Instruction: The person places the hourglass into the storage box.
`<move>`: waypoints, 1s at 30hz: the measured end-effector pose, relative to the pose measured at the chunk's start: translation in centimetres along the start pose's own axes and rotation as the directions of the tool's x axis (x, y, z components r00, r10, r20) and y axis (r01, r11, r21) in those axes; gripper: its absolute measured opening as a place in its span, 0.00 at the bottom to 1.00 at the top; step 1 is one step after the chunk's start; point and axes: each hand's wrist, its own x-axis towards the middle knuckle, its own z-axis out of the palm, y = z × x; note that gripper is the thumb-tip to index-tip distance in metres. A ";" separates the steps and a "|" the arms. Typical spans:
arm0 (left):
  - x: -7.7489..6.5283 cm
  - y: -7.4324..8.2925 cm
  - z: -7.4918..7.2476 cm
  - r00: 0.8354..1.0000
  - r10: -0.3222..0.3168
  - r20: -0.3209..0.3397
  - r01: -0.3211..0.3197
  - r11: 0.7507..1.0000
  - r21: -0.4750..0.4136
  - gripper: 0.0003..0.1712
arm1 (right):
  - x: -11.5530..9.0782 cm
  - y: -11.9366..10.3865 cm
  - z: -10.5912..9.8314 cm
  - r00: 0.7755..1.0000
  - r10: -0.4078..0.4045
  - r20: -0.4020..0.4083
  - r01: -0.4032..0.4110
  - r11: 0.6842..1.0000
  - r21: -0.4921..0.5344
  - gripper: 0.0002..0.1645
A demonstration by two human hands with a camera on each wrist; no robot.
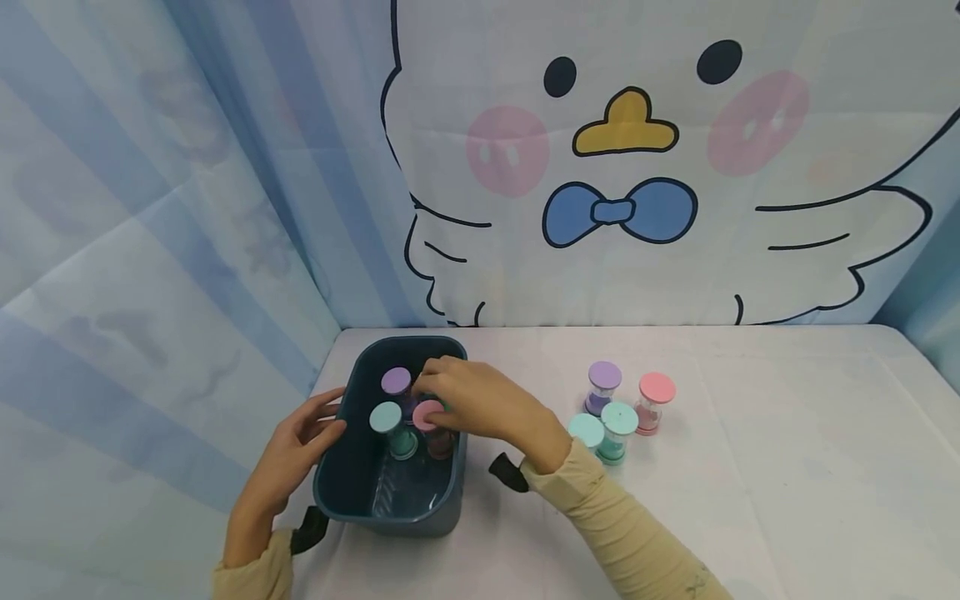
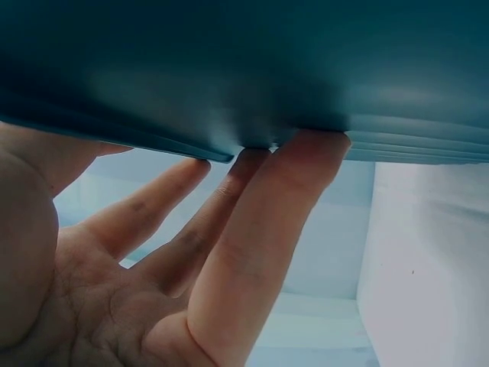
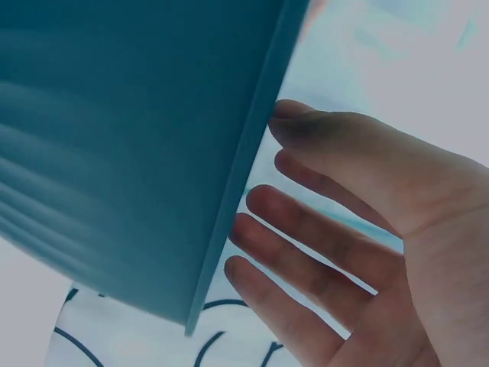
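A dark blue-green plastic bin (image 1: 333, 492) stands on the left of the table. Inside it are a purple sand timer (image 1: 396, 381), a teal one (image 1: 386, 417) and a pink one (image 1: 429, 414). My left hand (image 1: 292, 454) rests its fingertips against the bin's outer left wall, fingers nearly straight in the left wrist view. Over the right rim reaches my right hand (image 1: 480, 400), its thumb by the pink timer's cap. In the right wrist view its fingers (image 3: 306, 275) are loosely bent and spread, with nothing visible between them and the thumb. A green bit shows beneath this hand, mostly hidden.
Right of the bin, a group of sand timers stands on the white-covered table (image 1: 787, 467): a purple one (image 1: 603, 385), a pink one (image 1: 656, 400), and two teal ones (image 1: 618, 429), the nearer partly behind the sleeve. A printed curtain (image 1: 525, 275) hangs behind and at the left.
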 end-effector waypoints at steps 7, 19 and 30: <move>-0.2 0.5 0.0 1.000 0.001 0.008 -0.001 1.000 -0.014 0.32 | -1.2 0.2 -0.6 1.000 0.020 -0.024 -0.020 1.000 -0.001 0.19; -0.2 0.2 0.1 1.000 -0.004 0.001 0.004 1.000 -0.001 0.32 | -3.5 1.1 -1.1 0.997 0.038 -0.066 -0.037 0.999 0.015 0.22; -0.3 0.3 0.2 1.000 0.002 -0.006 -0.002 1.000 0.015 0.32 | -5.6 2.0 -1.3 0.993 0.102 -0.063 -0.103 0.995 -0.009 0.23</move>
